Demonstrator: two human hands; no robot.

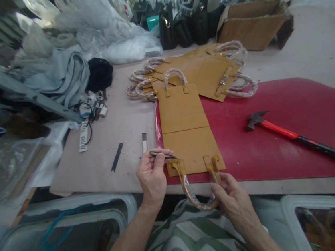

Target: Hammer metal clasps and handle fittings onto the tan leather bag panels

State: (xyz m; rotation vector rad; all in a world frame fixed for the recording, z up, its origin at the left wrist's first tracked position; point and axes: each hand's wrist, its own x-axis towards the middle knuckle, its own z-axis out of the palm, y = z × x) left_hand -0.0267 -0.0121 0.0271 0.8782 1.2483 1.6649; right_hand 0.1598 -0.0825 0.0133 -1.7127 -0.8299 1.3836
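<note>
A flat tan leather bag panel [186, 135] lies on a red mat [277, 137], with a plastic-wrapped handle at each end. My left hand [152, 177] pinches a thin dark metal tool [162, 155] whose tip touches the panel's near left corner, by the handle tab. My right hand [233, 200] grips the near curved handle [194, 197], which hangs over the table's front edge.
A hammer with a red and black handle [292, 134] lies on the mat to the right. A stack of similar tan panels [206, 72] lies behind. Two dark strips [117, 156] rest on grey board at left. Black bags, a cardboard box [252, 23] and plastic wrap stand at the back.
</note>
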